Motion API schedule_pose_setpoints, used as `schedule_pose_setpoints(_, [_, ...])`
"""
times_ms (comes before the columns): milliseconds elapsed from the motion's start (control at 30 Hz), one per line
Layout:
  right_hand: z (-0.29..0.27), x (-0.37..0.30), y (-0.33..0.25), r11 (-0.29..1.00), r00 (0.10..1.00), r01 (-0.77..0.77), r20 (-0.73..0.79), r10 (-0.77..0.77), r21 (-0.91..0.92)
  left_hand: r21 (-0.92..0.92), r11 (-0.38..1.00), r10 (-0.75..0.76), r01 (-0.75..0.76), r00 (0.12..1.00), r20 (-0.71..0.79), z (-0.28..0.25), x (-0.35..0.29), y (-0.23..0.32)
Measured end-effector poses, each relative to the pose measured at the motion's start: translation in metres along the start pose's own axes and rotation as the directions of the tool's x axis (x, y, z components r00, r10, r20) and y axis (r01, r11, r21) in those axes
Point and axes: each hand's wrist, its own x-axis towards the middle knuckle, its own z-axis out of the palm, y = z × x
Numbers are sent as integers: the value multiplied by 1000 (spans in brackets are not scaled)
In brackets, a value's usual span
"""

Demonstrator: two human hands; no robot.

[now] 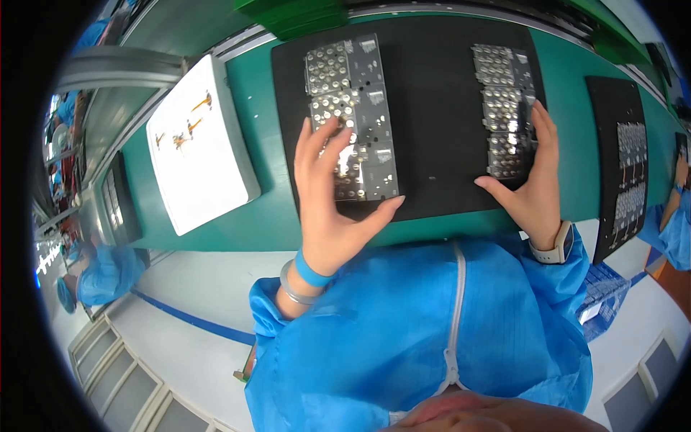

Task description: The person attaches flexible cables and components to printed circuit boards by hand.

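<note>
Two black circuit board panels with rows of round silvery parts lie on a black mat [439,122]. My left hand [327,194] is over the near left part of the left panel [371,108]. Its fingers are spread across the silvery parts, and the thumb reaches the panel's near right corner. Beside the right panel [502,108], my right hand [534,180] has its fingers along the right edge and its thumb by the near edge. That hand is spread too. Whether the fingertips press on either panel I cannot tell.
A white tray [198,158] with small orange-and-black parts stands left on the green table [252,129]. To the right, another black mat [608,151] bears similar panels. Green bins [295,16] line the back. A co-worker's blue sleeve [675,223] shows at the far right.
</note>
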Motion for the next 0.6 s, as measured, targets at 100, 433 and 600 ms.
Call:
schedule_pose_setpoints(100, [5,-1,2,1000,998,14,-57,-14,7,282,958,-81,59,994,70,1,-13,-3])
schedule_pose_setpoints(433, [9,-9,-23,988,997,-78,4,78,132,735,676,114,61,976,-185,-137,21,-67])
schedule_pose_setpoints(600, [7,-2,-26,997,997,-76,28,76,-9,862,468,42,192,970,-239,-168,24,-86])
